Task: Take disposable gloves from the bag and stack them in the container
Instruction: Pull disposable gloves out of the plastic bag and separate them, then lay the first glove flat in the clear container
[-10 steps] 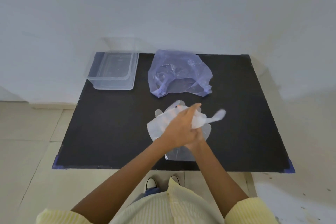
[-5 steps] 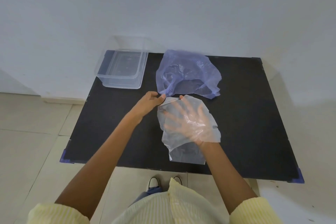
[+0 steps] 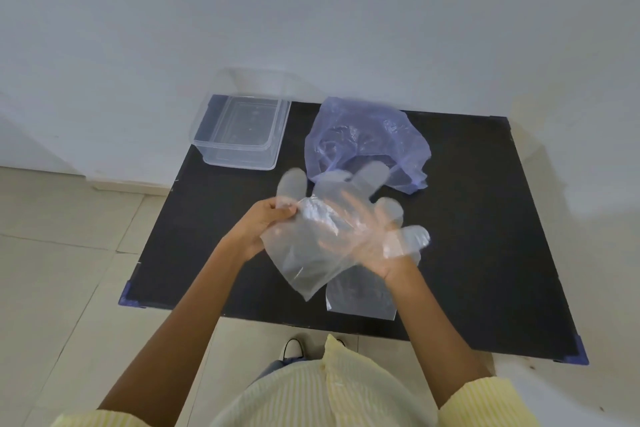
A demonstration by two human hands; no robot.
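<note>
A clear disposable glove (image 3: 311, 253) is held flat above the black table (image 3: 485, 253), its fingers pointing towards the far side. My left hand (image 3: 266, 222) pinches the glove's left edge near the thumb. Spread and straight, my right hand (image 3: 377, 246) shows through the film and carries the glove. Another clear glove (image 3: 360, 295) lies on the table just below, partly hidden by the held one. The crumpled purple bag (image 3: 367, 139) lies at the back middle. The clear plastic container (image 3: 242, 135) stands at the table's back left corner with nothing seen inside.
The table stands against a white wall (image 3: 311, 10). A tiled floor (image 3: 69, 253) lies to the left, and my shoes (image 3: 294, 348) show below the near edge. Bare black tabletop lies to the right of the bag and gloves.
The hands were bunched together on the glove, then moved apart. The glove is now spread out and lifted, with its fingers unfolded; my left hand has shifted onto its left edge.
</note>
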